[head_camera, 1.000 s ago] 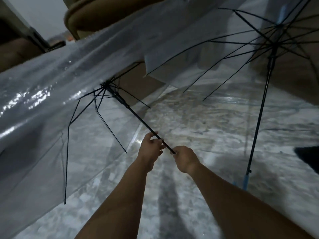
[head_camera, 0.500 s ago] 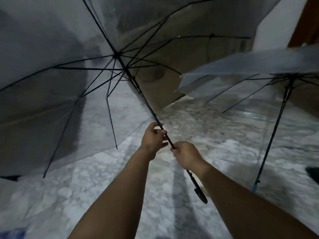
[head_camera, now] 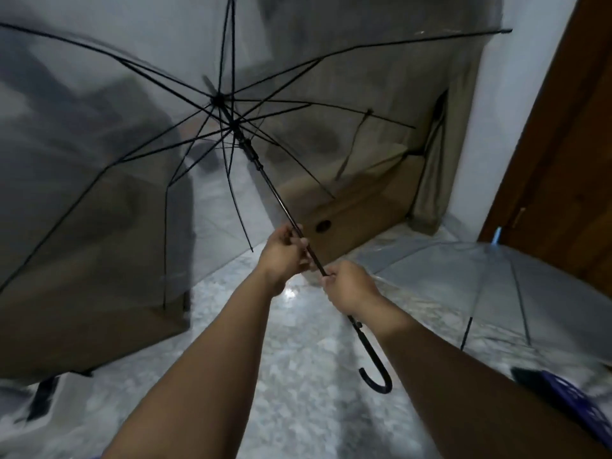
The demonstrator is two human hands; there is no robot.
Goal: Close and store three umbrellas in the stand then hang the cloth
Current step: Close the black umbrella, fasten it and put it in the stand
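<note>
Umbrella (head_camera: pixel 212 104) shaft gripped by both hands (head_camera: pixel 284 256) (head_camera: pixel 351 286); second open umbrella (head_camera: pixel 496 286) beside, right.

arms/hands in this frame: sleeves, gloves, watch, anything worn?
Both forearms are bare to the frame's bottom edge, with no sleeve showing. The left hand and right hand wear no gloves. No watch, band or ring is visible, though motion blur could hide something small on the fingers.
</note>
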